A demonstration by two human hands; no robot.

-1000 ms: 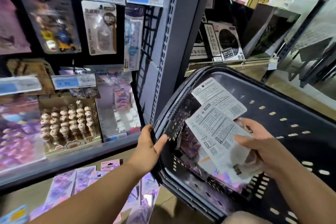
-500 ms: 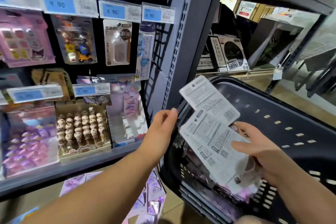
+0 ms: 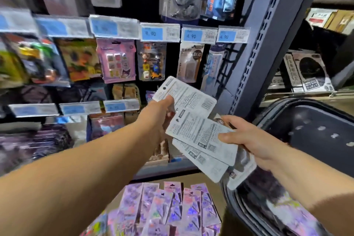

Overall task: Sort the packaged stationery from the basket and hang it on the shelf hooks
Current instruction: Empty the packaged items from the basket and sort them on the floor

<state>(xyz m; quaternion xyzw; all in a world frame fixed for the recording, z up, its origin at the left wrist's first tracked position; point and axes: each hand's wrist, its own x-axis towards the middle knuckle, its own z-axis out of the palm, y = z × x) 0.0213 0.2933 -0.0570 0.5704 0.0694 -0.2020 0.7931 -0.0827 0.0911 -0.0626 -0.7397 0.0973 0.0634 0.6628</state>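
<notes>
My left hand (image 3: 159, 115) pinches the top white printed package (image 3: 188, 96) by its left edge, backside facing me. My right hand (image 3: 247, 140) grips a fanned stack of similar white packages (image 3: 201, 138) from the right, thumb on top. Both hands hold them in front of the shelf, left of the dark basket (image 3: 310, 120), whose rim shows at the right. More pink and purple packs lie inside the basket at its lower part. On the black back wall, packaged items hang on hooks (image 3: 189, 61) under blue price tags (image 3: 192, 34).
A grey slotted shelf upright (image 3: 254, 50) stands just right of the packages. Below the hands lie rows of shiny purple sticker packs (image 3: 166, 207). Boxed goods (image 3: 308, 71) sit on the neighbouring shelf at the right. A lower shelf edge (image 3: 164, 168) runs under the hands.
My left hand has left the basket rim and taken hold of the top package. Both hands have lifted the packages out of the basket, left toward the hooks. The view has tilted up.
</notes>
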